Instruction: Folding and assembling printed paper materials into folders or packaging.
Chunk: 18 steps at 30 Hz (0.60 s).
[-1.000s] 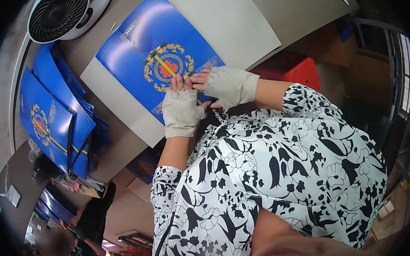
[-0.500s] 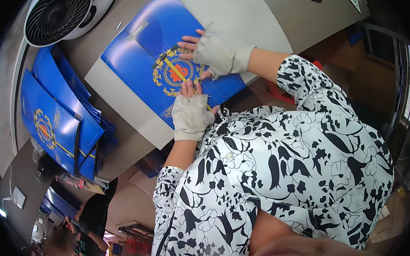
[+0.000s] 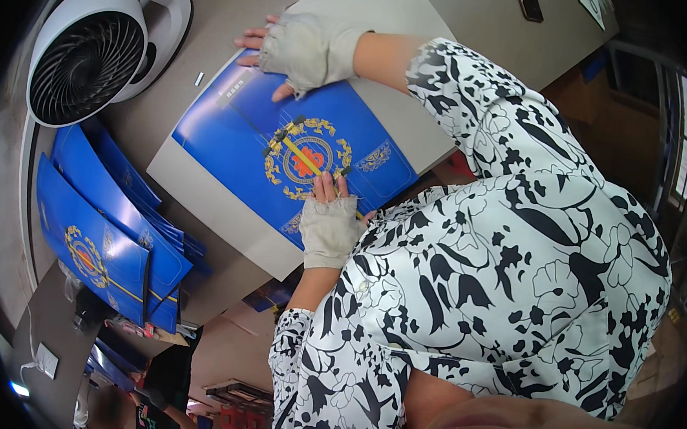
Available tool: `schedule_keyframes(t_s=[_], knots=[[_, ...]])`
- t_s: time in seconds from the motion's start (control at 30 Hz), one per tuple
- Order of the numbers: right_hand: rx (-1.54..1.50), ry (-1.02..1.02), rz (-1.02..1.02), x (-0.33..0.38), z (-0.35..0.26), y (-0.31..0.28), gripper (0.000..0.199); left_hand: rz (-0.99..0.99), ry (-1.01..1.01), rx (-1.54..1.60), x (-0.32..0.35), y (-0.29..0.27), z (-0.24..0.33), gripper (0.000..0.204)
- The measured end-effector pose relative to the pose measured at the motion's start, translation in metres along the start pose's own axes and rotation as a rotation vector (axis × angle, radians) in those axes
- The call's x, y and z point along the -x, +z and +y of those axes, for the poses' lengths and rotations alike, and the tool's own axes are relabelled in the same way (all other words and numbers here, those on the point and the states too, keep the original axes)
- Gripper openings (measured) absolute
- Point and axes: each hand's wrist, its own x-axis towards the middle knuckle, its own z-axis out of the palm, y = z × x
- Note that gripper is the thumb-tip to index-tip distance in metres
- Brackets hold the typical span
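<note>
In front of me a glossy blue printed sheet (image 3: pixel 246 142) lies on a large pale board (image 3: pixel 196 178). It bears a gold ring round a red emblem, crossed by a yellow band (image 3: pixel 303 155) with a dark knot-like end. My right hand (image 3: pixel 310 51), in a worn fingerless glove, rests at the sheet's far edge with fingers spread and nothing held. My left hand (image 3: pixel 329 229), gloved the same way, lies with outstretched fingertips on the yellow band, close to my body. Its thumb is apart from the fingers. The near edge of the sheet is partly hidden.
Several similar blue printed pieces (image 3: pixel 93 254) stand stacked at the left, beside a white and black fan (image 3: pixel 89 69). A small white object (image 3: pixel 199 79) lies on the table. A phone (image 3: pixel 530 4) is at the far right. Another person (image 3: pixel 163 392) shows at lower left.
My right hand has slid from beside the emblem to the far edge of the sheet. The left hand stays on the yellow band. The whole view has shifted a little.
</note>
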Motion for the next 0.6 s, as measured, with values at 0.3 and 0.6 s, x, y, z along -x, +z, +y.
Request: schedule_keyframes(t_s=[0.3, 0.6], knots=[[0.039, 0.263, 0.375, -0.032, 0.054, 0.022, 0.084, -0.021, 0.087, -0.089, 0.017, 0.001, 0.005, 0.107], [-0.041, 0.278, 0.249, 0.016, -0.013, -0.001, 0.081, -0.079, 0.054, -0.158, 0.014, -0.038, -0.019, 0.091]])
